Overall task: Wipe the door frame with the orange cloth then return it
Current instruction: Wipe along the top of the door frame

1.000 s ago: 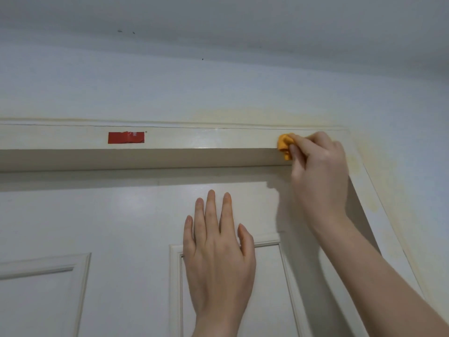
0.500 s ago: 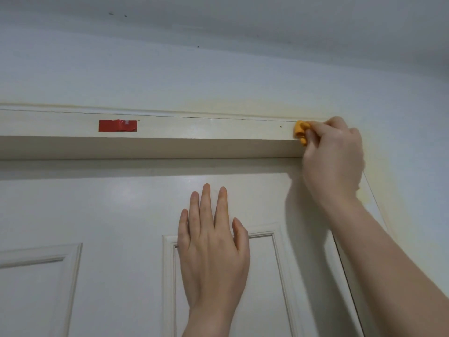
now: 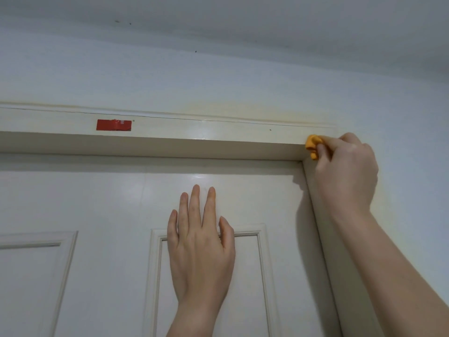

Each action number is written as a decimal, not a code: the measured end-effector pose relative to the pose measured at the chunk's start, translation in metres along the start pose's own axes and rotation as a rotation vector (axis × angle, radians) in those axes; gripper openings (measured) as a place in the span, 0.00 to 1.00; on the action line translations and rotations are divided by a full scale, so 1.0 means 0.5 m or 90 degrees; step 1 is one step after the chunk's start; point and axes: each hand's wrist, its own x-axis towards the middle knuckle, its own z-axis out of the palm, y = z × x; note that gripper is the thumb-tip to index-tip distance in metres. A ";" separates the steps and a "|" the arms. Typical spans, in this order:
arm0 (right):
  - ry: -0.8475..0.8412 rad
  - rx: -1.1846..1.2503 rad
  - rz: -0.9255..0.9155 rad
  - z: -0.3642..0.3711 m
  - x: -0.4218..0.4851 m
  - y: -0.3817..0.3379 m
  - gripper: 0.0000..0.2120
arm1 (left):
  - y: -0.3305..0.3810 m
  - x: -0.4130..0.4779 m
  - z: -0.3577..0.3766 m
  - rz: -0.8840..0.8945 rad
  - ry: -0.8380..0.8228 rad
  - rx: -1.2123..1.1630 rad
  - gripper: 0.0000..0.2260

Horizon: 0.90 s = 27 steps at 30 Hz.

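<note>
Two bare hands show in the head view, raised against a white panelled door. The left hand lies flat on the door, fingers straight and slightly spread, its palm over the top edge of a raised panel. The right hand is up at the top right corner of the door frame, its fingers curled and pinching the orange cloth. The cloth is bunched small and pressed against the lower front edge of the frame's top rail, right at that corner, with only a little of it showing past the fingertips. A strip of red tape is stuck on the rail well to the left. Above the frame the pale wall carries a yellowish stain.
</note>
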 end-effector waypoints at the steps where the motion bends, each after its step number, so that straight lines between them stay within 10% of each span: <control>1: -0.004 0.001 -0.021 0.003 -0.004 0.002 0.12 | 0.002 -0.002 0.000 -0.004 -0.001 0.001 0.27; 27: -0.048 0.122 -0.105 -0.010 0.015 0.098 0.10 | 0.098 -0.026 0.031 -0.037 0.025 0.010 0.26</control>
